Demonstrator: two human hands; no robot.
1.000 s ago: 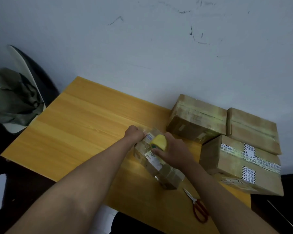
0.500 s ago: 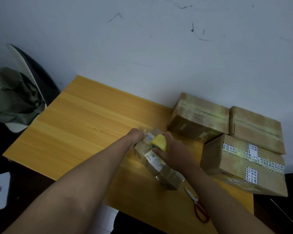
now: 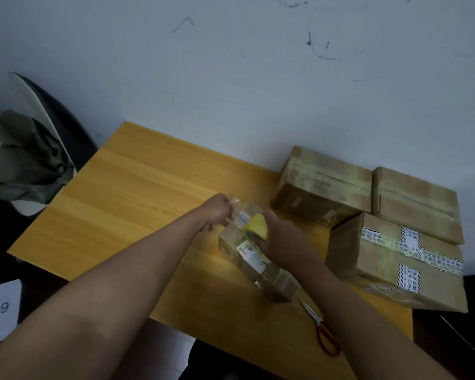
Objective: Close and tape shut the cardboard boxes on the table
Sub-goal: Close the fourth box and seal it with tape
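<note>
Little has changed over the last second: the left hand (image 3: pixel 217 211) still pinches the tape end at the far end of the small, tape-wrapped cardboard box (image 3: pixel 254 255) mid-table, while the right hand (image 3: pixel 281 242), fingers curled, grips the yellow tape roll (image 3: pixel 257 229) on top. This strip looks unfinished.

A small box (image 3: pixel 254 263) lies on the yellow table (image 3: pixel 137 193), wrapped in clear tape. The left hand (image 3: pixel 217 211) pinches the tape end at the box's far end. The right hand (image 3: pixel 281 242) grips a yellow tape roll (image 3: pixel 257 227) on top of the box. Right of the box stand three closed boxes: one with printed tape (image 3: pixel 395 260), two plain (image 3: pixel 324 185) (image 3: pixel 416 202) behind it by the wall. Scissors (image 3: pixel 322 331) lie just near of the small box.
</note>
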